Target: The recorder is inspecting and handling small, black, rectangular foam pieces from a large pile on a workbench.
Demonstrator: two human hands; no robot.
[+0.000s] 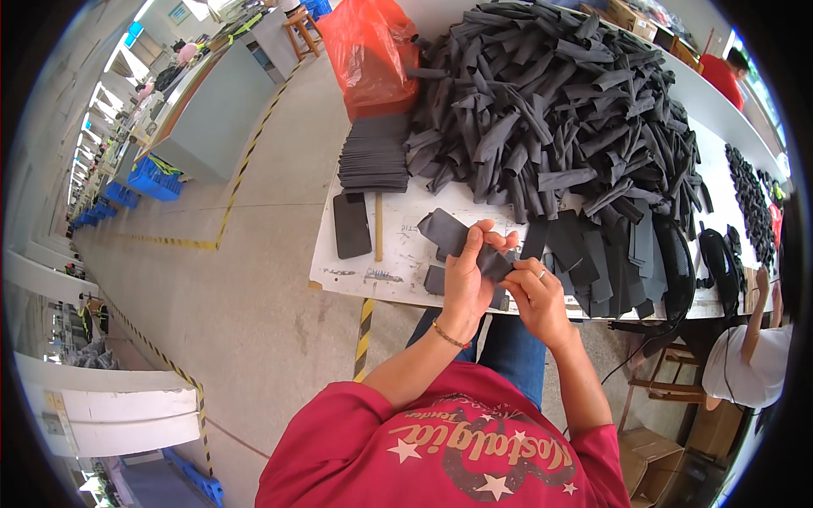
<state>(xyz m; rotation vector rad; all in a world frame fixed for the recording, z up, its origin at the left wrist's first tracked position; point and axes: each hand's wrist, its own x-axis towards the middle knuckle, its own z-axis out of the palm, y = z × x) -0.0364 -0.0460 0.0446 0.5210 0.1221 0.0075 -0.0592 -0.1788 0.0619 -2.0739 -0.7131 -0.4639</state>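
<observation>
A dark grey strip of folded fabric [444,230] is held above the front edge of the white table [330,275]. My left hand [468,284] is closed around the strip's middle, thumb on top. At the strip's near right end, my right hand [539,296] pinches it between thumb and fingers; a ring shows on that hand. Under and beside my hands lie a few dark flat pieces [434,280]. Right of them, more flat dark pieces [584,254] overlap. Behind rises a big heap of dark grey fabric pieces [542,110].
A neat stack of dark pieces [373,154] stands at the table's left, below a red plastic bag [366,55]. A black phone [352,226] lies beside a thin wooden stick [378,227]. At right are a curved black object [675,267], a wooden stool [669,372] and a co-worker [749,364].
</observation>
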